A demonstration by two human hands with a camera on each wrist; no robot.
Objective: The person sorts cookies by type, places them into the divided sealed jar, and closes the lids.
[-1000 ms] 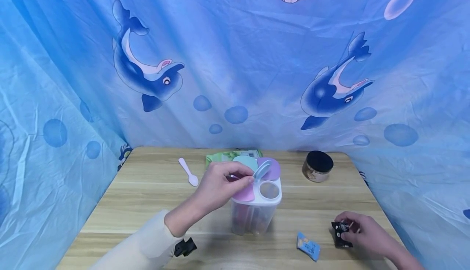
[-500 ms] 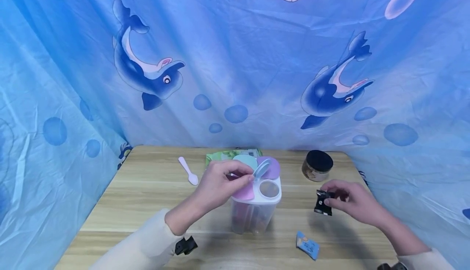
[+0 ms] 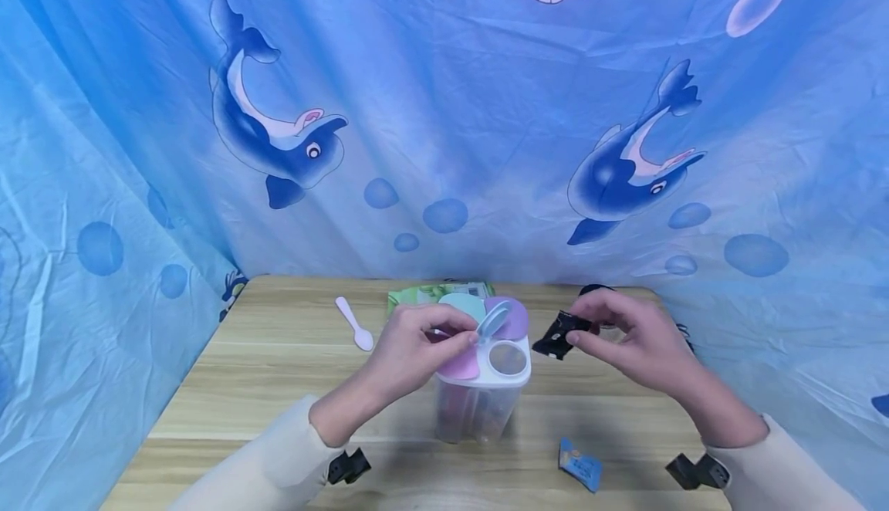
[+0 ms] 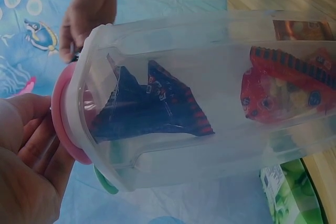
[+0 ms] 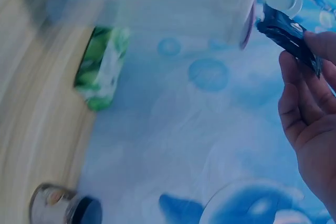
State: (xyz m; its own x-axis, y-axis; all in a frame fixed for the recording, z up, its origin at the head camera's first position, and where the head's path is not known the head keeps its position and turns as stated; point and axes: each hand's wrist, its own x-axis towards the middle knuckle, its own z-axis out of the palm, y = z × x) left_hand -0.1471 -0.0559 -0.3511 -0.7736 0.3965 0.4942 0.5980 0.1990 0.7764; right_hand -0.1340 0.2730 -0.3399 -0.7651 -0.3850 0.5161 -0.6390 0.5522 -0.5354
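Observation:
A clear plastic storage container [image 3: 479, 411] with a white top and several coloured lids stands upright on the table. My left hand [image 3: 413, 345] pinches the raised pale blue lid [image 3: 496, 318], leaving the round opening [image 3: 508, 358] below it uncovered. To the right of that opening, my right hand [image 3: 642, 341] holds a small black snack packet [image 3: 558, 336] in the air between thumb and fingers. Through the container wall, the left wrist view shows a dark blue packet [image 4: 157, 103] and a red packet [image 4: 289, 87] inside.
A blue snack packet [image 3: 579, 465] lies at the front right. Left of the container is a pink spoon [image 3: 356, 326]; behind it, a green pack [image 3: 417, 295]. A black-lidded jar [image 5: 58, 205] sits back right, mostly hidden by my right hand in the head view. A printed curtain [image 3: 444, 148] surrounds the table.
My right hand has lifted the black packet off the table and carried it left and toward the back, up beside the container. The left hand stays on the raised lid.

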